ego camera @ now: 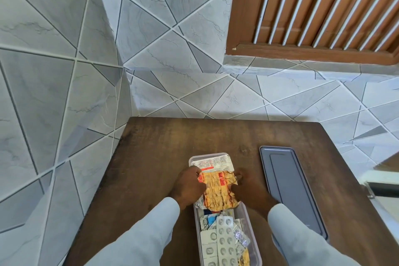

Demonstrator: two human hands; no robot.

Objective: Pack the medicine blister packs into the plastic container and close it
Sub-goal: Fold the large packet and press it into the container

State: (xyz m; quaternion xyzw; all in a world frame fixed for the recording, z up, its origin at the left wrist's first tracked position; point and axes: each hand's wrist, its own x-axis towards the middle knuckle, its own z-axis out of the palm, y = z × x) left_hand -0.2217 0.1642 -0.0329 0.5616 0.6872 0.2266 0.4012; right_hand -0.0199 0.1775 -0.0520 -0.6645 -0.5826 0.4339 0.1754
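Many blister packs (224, 242) fill the plastic container (258, 259).

A dark brown wooden table (151, 157) with a worn, grainy top is set into a corner. Grey and white marble-patterned wall tiles (64, 49), cut by thin diagonal lines, are seen behind and to the left. A brown wooden window frame with white vertical bars (319, 6) is seen at upper right.

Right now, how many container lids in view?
1. The flat grey rectangular plastic lid lies on the dark wooden table, right of the open clear plastic container and apart from it.
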